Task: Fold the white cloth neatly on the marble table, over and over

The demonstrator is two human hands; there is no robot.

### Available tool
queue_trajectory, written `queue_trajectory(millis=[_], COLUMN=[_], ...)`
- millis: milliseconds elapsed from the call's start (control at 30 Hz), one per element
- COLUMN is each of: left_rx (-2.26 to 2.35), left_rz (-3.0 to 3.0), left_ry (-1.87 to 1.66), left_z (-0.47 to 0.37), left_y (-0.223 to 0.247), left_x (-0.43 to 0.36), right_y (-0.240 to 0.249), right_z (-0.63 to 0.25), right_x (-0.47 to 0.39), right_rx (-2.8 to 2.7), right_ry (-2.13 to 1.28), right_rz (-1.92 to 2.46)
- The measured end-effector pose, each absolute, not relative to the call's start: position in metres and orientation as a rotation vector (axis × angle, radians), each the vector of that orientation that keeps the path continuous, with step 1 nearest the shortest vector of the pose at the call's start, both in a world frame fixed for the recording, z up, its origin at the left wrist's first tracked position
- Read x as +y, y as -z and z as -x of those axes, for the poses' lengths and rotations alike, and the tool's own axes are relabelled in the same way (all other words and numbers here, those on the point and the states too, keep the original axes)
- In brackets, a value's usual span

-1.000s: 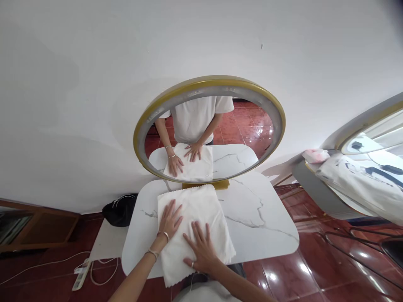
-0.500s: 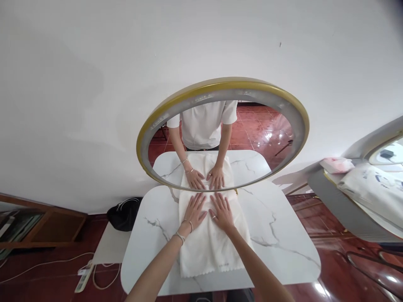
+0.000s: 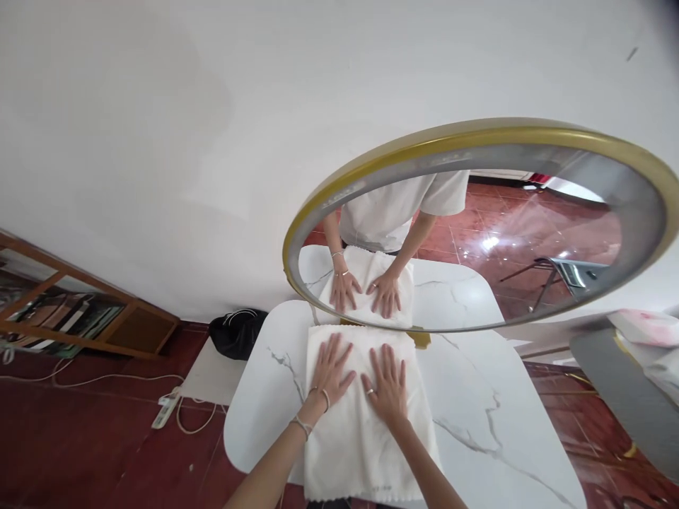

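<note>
A white cloth with a scalloped edge, like a towel [image 3: 344, 452], lies spread on the white marbled table [image 3: 477, 417]. My left hand [image 3: 329, 375] rests flat on its far left part, fingers stretched out, with bracelets at the wrist. To the right, my right hand [image 3: 387, 385] also lies palm down on the cloth, fingers spread and a ring on one of them. Neither hand grips anything. Shallow folds run down the cloth between my hands, and its near edge lies at the table's front.
A round gold-rimmed mirror [image 3: 477, 247] stands at the table's back, reflecting my arms. On the left are a black bag [image 3: 237, 334], a power strip [image 3: 166, 410] with cords and a wooden shelf [image 3: 143, 329]. Another grey table [image 3: 620, 382] stands at the right.
The view has turned, so the mirror and table sit further right. My hands have slid apart on the cloth, which now lies nearer to me, its far edge showing.
</note>
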State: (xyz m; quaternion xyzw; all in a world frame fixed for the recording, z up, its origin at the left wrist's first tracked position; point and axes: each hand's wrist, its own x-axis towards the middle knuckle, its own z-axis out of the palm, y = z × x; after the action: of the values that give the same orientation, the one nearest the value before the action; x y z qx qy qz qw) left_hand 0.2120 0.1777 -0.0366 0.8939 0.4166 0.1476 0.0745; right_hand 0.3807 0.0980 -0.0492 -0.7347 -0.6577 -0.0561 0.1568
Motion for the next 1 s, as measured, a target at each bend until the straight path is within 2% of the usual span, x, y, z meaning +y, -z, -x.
queue_trajectory(millis=[167, 333, 700, 867, 1000], left_rx=[1.600, 1.788, 1.543, 1.574, 1.632], left_rz=[-2.545, -2.428, -2.616, -2.585, -2.539], left_ry=[-0.488, -0.500, -0.354, -0.442, -0.519], left_z=[-0.145, -0.124, -0.110, -0.077, -0.051], left_y=[0.040, 0.040, 0.035, 0.037, 0.035], left_x=[0.199, 0.241, 0.330, 0.324, 0.276], right_y=[0.043, 0.047, 0.050, 0.043, 0.036], right_z=[-0.315, -0.281, -0.267, -0.254, -0.231], right_x=[0.137, 0.194, 0.273, 0.273, 0.231], right_rx=[-1.976, -1.897, -1.881, -2.007, -2.112], right_ry=[0.071, 0.047, -0.078, -0.055, -0.090], right_rz=[1.932, 1.903, 2.141, 1.930, 1.763])
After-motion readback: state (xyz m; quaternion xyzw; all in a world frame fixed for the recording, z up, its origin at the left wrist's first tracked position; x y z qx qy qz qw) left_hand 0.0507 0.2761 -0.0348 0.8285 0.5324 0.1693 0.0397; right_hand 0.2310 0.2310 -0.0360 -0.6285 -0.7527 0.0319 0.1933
